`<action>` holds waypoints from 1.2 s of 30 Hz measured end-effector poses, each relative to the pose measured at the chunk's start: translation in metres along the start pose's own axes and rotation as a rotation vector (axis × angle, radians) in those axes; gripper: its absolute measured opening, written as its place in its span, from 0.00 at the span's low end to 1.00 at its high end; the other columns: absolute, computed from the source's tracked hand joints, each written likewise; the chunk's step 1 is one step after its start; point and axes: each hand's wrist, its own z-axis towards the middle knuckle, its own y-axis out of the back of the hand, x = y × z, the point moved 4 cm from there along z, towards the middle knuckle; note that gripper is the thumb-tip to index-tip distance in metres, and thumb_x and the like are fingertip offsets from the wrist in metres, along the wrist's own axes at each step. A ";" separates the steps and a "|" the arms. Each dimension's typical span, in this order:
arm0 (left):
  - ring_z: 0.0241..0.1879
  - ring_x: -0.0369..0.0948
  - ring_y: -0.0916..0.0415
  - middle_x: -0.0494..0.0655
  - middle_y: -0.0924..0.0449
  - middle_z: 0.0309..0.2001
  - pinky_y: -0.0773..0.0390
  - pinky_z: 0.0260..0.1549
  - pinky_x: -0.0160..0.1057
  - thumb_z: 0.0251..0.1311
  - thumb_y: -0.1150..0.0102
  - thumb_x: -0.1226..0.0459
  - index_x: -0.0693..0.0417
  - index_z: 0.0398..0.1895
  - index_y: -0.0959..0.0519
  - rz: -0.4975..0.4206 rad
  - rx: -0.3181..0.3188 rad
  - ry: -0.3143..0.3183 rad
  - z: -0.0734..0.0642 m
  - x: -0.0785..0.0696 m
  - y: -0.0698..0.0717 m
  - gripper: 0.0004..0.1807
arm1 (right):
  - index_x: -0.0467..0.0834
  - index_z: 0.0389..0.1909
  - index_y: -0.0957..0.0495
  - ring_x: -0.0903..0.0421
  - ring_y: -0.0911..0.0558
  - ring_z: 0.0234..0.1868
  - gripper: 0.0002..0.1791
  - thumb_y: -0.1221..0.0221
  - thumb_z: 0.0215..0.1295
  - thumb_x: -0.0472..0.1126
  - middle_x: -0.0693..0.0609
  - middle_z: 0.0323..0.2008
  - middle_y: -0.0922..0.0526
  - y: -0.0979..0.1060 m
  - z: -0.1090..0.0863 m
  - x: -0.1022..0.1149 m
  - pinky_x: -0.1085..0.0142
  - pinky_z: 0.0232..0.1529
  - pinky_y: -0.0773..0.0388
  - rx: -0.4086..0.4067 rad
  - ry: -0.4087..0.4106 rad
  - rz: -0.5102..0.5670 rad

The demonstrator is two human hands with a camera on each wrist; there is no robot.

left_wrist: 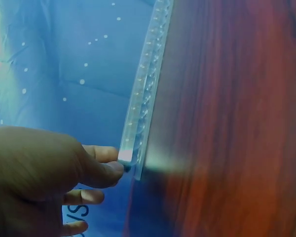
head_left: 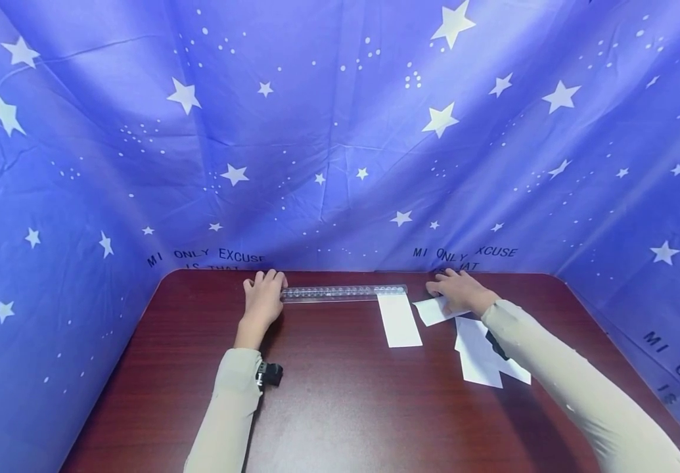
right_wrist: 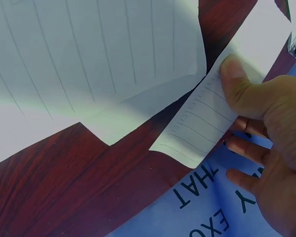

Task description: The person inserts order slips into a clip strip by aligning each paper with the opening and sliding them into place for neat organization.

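Note:
A long clear plastic strip [head_left: 340, 293] with a row of small raised shapes lies along the far edge of the table; its exact kind I cannot tell. My left hand [head_left: 263, 299] pinches the strip's left end, the thumb against its tip in the left wrist view. Under the strip's right end sits the top of a white paper slip [head_left: 400, 324]. To its right, my right hand [head_left: 459, 290] holds another paper slip [right_wrist: 197, 116], printed with lines and small boxes. The thumb presses on its face, and the other fingers are at its far edge.
Several more white paper slips [head_left: 478, 361] overlap on the table near my right forearm, partly hidden by it. The dark red wooden table [head_left: 328, 407] meets a blue star-printed curtain [head_left: 328, 131] at its back and sides.

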 end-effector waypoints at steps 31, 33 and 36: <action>0.53 0.56 0.31 0.54 0.21 0.42 0.41 0.59 0.62 0.49 0.34 0.77 0.57 0.38 0.24 -0.017 0.007 0.023 0.001 0.002 -0.001 0.15 | 0.40 0.57 0.20 0.32 0.22 0.60 0.34 0.24 0.49 0.47 0.35 0.56 0.17 -0.004 -0.016 -0.002 0.34 0.63 0.30 -0.179 0.022 -0.079; 0.53 0.57 0.31 0.54 0.21 0.42 0.40 0.59 0.62 0.49 0.34 0.77 0.57 0.38 0.24 -0.017 0.007 0.023 0.001 0.002 -0.001 0.15 | 0.40 0.57 0.21 0.32 0.21 0.60 0.32 0.25 0.50 0.46 0.35 0.55 0.16 -0.004 -0.019 -0.001 0.34 0.62 0.29 -0.198 0.036 -0.083; 0.53 0.57 0.31 0.55 0.21 0.42 0.40 0.59 0.63 0.48 0.34 0.77 0.57 0.38 0.25 -0.009 0.015 0.024 0.001 0.003 -0.001 0.15 | 0.43 0.53 0.21 0.36 0.18 0.55 0.27 0.25 0.51 0.40 0.39 0.50 0.14 -0.007 -0.021 0.000 0.39 0.58 0.24 -0.253 0.073 -0.142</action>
